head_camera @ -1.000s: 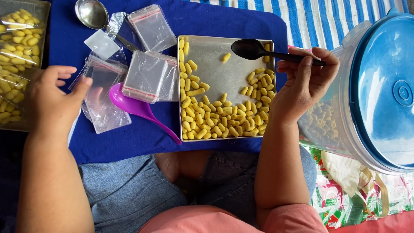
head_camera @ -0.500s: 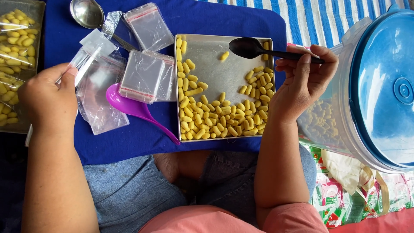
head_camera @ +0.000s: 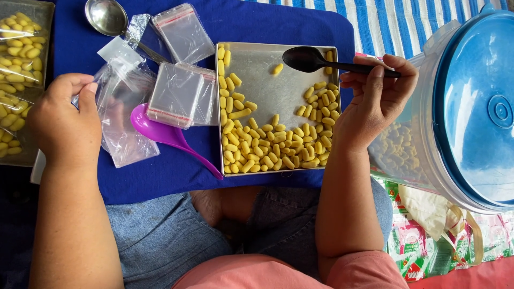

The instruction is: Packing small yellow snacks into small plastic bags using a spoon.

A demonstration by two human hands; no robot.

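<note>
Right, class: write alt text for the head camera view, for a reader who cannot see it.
The right hand holds a black plastic spoon over a square metal tray of small yellow pieces, while the left hand pinches a small clear plastic bag above a blue mat.

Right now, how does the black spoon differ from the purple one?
The black spoon is held in the right hand above the metal tray; the purple spoon lies untouched on the blue cloth. The black spoon's handle is thin and straight, the purple spoon's broad and tapering. The black spoon lies level across the picture, the purple one slants. Both bowls look empty.
</note>
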